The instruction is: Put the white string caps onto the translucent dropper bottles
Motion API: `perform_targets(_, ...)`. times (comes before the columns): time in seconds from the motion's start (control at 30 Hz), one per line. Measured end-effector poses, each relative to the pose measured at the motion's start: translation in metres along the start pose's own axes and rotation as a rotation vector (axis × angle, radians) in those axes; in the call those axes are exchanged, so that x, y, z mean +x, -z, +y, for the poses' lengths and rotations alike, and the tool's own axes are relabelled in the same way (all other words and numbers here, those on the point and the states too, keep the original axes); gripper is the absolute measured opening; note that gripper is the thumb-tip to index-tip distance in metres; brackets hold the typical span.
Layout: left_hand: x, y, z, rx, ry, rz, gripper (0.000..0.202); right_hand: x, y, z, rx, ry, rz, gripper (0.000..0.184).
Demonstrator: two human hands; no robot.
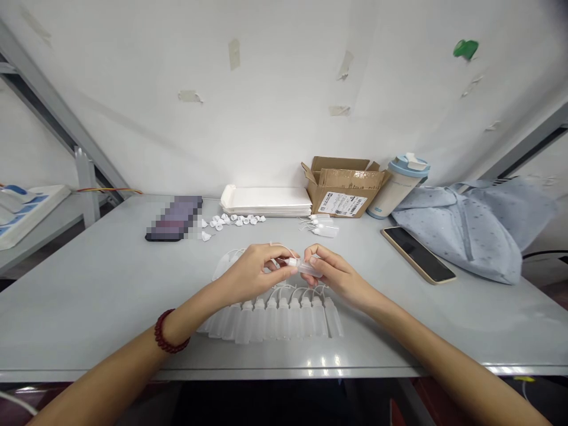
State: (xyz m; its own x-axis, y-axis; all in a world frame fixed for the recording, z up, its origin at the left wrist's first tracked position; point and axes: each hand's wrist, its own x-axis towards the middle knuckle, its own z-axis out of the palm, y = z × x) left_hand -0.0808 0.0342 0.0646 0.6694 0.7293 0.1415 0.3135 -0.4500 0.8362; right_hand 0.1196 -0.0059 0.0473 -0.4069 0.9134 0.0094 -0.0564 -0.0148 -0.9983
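A small translucent plastic bottle [311,270] lies nearly level between my two hands, above the table. My right hand [333,271] is closed around its body. The fingers of my left hand [260,269] pinch the white cap [291,262] at the bottle's neck, and a thin white strap arches over these fingers. Just below my hands, several similar bottles [283,319] lie side by side in a row, their white straps curling at the neck end. More straps and a bottle show partly behind my left hand.
Loose white caps [239,220] are scattered before a white stack of envelopes [270,200]. Several bottles [326,229] lie near an open cardboard box [341,189]. A tumbler [396,186], a cloth bag [465,228] and a phone [417,254] stand right; another phone [175,219] lies left.
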Motion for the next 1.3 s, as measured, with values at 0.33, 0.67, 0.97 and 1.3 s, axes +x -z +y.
perform_targets(0.33, -0.0003, 0.0002, 0.0034, -0.057, 0.123, -0.048, 0.033, -0.0019, -0.0003, -0.0022, -0.020, 0.001, -0.003, 0.022)
perform_targets(0.67, -0.0009, 0.0001, 0.0029, 0.066, -0.011, -0.003, 0.023, -0.0013, 0.0008, 0.0000, 0.012, 0.000, -0.005, 0.021)
perform_targets(0.97, -0.0017, -0.0005, 0.0092, -0.108, 0.187, -0.028, 0.030, -0.0021, -0.0019, -0.0020, -0.081, 0.006, 0.012, 0.019)
perform_targets(1.3, 0.0030, 0.0020, 0.0051, -0.263, 0.230, 0.001, 0.032, -0.0043, -0.0034, 0.0012, -0.605, 0.203, 0.232, 0.018)
